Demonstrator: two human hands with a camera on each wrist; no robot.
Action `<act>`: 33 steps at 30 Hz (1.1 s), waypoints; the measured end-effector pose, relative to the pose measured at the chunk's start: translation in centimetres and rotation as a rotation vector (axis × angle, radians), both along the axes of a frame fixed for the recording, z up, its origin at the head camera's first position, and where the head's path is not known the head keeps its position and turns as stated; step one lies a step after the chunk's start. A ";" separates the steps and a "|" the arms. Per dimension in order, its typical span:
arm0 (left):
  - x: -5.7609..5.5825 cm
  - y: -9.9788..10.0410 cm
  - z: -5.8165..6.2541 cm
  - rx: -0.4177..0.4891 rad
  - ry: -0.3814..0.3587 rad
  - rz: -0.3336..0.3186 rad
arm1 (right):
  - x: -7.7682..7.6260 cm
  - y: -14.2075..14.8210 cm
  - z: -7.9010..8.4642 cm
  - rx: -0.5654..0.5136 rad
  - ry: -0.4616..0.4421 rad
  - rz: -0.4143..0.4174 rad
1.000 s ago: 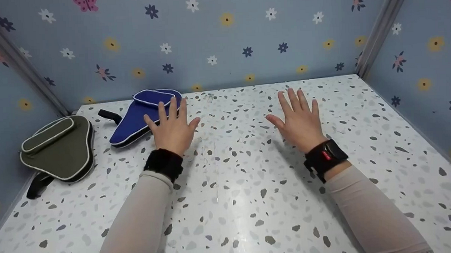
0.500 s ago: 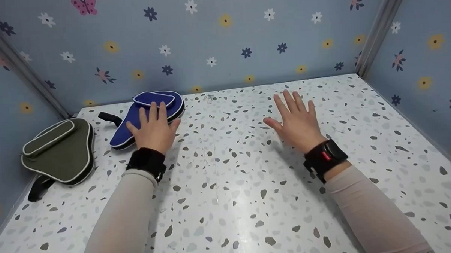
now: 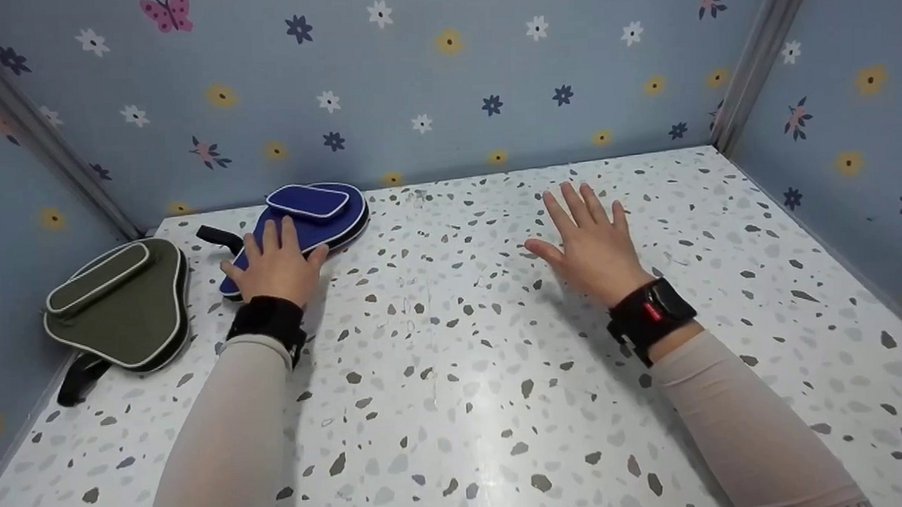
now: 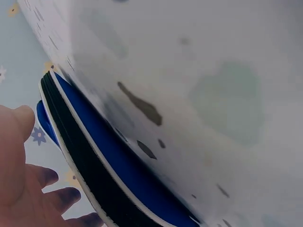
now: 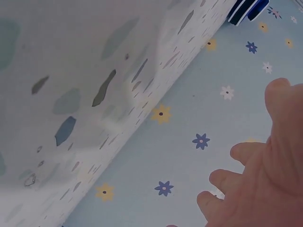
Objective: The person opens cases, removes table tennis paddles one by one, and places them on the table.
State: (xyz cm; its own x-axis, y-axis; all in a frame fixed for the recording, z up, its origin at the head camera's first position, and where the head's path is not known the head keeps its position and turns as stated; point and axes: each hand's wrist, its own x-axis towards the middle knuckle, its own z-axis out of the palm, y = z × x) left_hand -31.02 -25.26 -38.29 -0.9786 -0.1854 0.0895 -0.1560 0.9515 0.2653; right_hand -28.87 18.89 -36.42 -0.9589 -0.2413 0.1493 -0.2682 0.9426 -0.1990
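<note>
A blue paddle-shaped zip case (image 3: 323, 229) with white piping, a front pocket and a black strap lies at the back left of the table. Over its lower part is my left hand (image 3: 279, 268), fingers spread; in the left wrist view the fingers (image 4: 61, 198) appear beside the case's dark zip side (image 4: 90, 156), apart from it or barely near. My right hand (image 3: 595, 248) hovers, fingers spread, above the right half of the table, holding nothing. To the far left lies an olive-green case (image 3: 126, 310) of the same shape, also with white piping and a black strap.
The speckled white table (image 3: 456, 403) is enclosed by light-blue flowered panels (image 3: 415, 75) at the back and both sides. Metal posts (image 3: 759, 62) stand in the back corners. The olive case sits close to the left panel.
My left hand has moved left and slightly toward me, from the blue case's right side to over its lower part. The right hand has shifted only slightly left. Both cases stay put.
</note>
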 end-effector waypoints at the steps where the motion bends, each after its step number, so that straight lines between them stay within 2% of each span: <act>1: -0.1 -0.2 0.0 0.003 -0.011 0.003 | 0.0 0.0 0.0 -0.001 0.000 0.001; 9: -0.6 -1.3 -0.2 0.031 -0.086 0.049 | 0.1 0.2 0.2 0.005 0.005 0.007; 17: -0.6 -2.1 -0.1 0.095 -0.166 0.081 | 0.3 0.4 0.4 0.000 0.015 0.032; 33: -1.1 -2.3 -0.3 0.083 -0.193 0.097 | 0.4 0.4 0.4 0.001 0.033 0.028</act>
State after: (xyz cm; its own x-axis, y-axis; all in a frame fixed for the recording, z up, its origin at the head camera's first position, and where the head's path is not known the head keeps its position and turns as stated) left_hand -32.10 -27.59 -38.63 -0.9533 -0.2784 -0.1170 -0.3011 0.9058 0.2980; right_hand -28.43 19.25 -35.98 -0.9463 -0.2682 0.1804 -0.3009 0.9347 -0.1892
